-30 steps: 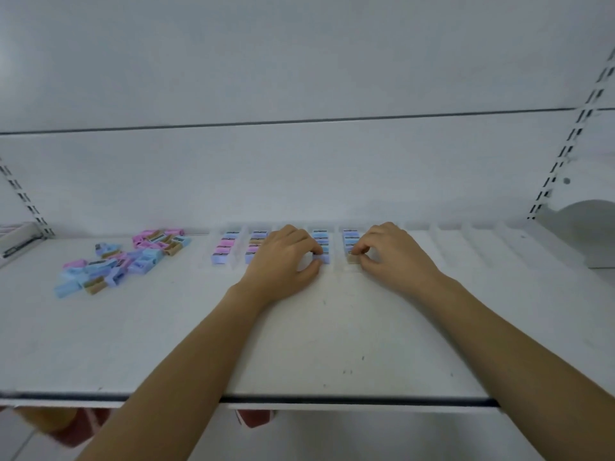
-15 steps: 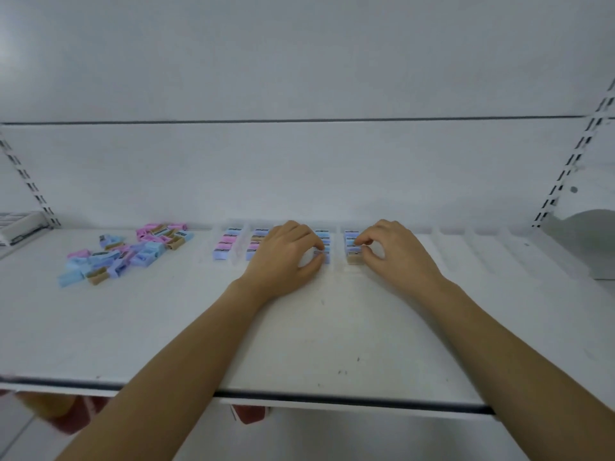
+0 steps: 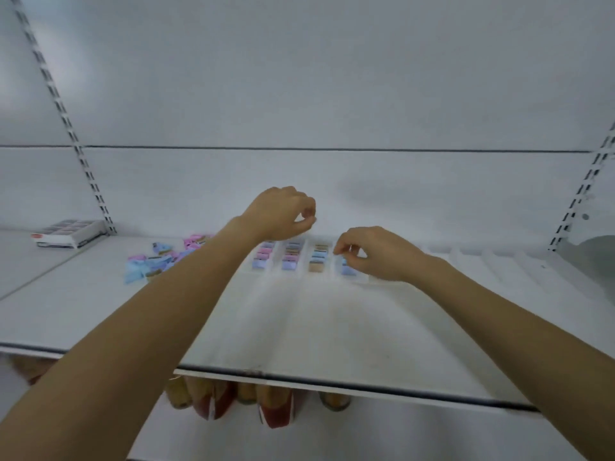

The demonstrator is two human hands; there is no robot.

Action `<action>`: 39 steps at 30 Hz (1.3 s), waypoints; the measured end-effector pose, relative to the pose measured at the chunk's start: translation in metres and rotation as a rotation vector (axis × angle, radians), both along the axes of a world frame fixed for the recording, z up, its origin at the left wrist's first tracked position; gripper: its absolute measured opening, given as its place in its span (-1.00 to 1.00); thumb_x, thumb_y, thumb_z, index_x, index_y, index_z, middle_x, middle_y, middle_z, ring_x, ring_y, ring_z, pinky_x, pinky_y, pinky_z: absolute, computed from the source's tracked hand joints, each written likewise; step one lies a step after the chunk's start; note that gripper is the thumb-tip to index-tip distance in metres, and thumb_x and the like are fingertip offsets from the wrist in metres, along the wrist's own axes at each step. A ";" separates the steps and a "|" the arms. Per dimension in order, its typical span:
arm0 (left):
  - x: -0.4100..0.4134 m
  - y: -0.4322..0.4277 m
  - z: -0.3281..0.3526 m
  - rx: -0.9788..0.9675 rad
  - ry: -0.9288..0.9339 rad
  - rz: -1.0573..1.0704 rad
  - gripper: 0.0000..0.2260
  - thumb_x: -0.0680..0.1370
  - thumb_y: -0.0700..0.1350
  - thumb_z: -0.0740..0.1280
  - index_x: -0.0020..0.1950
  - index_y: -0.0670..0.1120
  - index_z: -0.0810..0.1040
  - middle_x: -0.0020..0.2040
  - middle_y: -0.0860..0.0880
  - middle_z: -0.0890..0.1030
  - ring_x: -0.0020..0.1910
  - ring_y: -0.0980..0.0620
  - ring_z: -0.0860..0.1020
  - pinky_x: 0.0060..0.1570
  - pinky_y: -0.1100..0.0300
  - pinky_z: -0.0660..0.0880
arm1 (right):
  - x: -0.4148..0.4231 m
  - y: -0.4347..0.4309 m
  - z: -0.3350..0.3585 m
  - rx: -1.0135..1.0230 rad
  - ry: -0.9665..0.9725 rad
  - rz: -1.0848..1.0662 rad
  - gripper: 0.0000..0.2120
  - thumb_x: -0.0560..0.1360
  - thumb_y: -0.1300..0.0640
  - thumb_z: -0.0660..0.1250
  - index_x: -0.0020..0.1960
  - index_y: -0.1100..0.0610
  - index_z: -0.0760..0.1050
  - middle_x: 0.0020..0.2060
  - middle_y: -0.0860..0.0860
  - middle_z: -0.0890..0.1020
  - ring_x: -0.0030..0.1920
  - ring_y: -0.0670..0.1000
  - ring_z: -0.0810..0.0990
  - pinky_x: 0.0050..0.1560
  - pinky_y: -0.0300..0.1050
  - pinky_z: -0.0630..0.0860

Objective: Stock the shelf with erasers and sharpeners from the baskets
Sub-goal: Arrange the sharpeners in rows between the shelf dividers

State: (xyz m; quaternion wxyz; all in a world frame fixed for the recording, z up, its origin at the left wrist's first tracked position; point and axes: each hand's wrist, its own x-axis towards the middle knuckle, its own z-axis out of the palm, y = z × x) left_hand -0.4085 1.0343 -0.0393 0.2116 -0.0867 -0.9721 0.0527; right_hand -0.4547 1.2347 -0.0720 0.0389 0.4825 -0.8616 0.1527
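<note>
Small pink, blue and tan erasers stand in rows [image 3: 290, 257] between clear dividers at the back of the white shelf [image 3: 299, 327]. A loose pile of the same erasers [image 3: 154, 262] lies to the left. My left hand [image 3: 278, 212] hangs raised above the rows, fingers curled with thumb and fingertips together; nothing shows in it. My right hand [image 3: 372, 254] is down at the fourth row, its thumb and forefinger pinching a blue eraser [image 3: 346, 269] at the front of that row.
More clear dividers [image 3: 492, 264] run along the shelf to the right. A flat white box [image 3: 68, 232] sits on the neighbouring shelf at far left. Slotted uprights [image 3: 66, 121] flank the back panel. Packaged goods [image 3: 273, 407] stand on the shelf below.
My left hand has lifted off the third row and now hovers above the rows. My right hand stays at the fourth row. The view has tilted down.
</note>
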 end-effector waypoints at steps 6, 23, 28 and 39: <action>0.042 -0.047 0.035 -0.163 -0.108 0.063 -0.79 0.57 0.00 0.16 0.05 -0.03 0.53 0.03 0.05 0.59 0.03 0.00 0.51 -0.06 0.16 0.37 | 0.036 -0.063 0.023 0.028 0.034 0.074 -0.80 0.51 0.16 0.20 0.06 0.06 0.54 0.00 -0.04 0.59 -0.09 -0.07 0.48 0.04 -0.08 0.47; 0.186 -0.217 0.019 0.073 -0.491 0.328 -0.83 0.56 -0.05 0.19 0.08 0.04 0.53 0.08 0.07 0.57 0.09 0.02 0.52 0.00 0.18 0.40 | 0.109 -0.220 0.016 0.114 -0.016 0.116 -0.81 0.49 0.20 0.22 0.05 0.12 0.56 0.02 0.02 0.61 -0.01 0.03 0.54 0.10 -0.06 0.46; 0.187 -0.249 0.005 0.037 -0.473 0.371 -0.79 0.57 0.01 0.19 0.16 0.07 0.51 0.11 0.15 0.54 0.13 0.13 0.48 -0.28 0.36 0.23 | 0.095 -0.259 0.018 0.159 -0.010 0.140 -0.81 0.50 0.17 0.23 0.08 0.08 0.54 0.01 -0.02 0.58 -0.04 -0.01 0.52 0.03 -0.15 0.45; 0.130 -0.288 -0.035 0.145 -0.570 0.231 -0.74 0.53 -0.12 0.29 0.21 0.06 0.50 0.12 0.06 0.53 -0.12 0.13 0.43 0.06 0.11 0.48 | 0.044 -0.344 0.014 0.178 -0.070 0.194 -0.79 0.52 0.15 0.22 0.11 0.02 0.52 -0.08 -0.14 0.48 -0.07 -0.10 0.49 -0.03 -0.24 0.42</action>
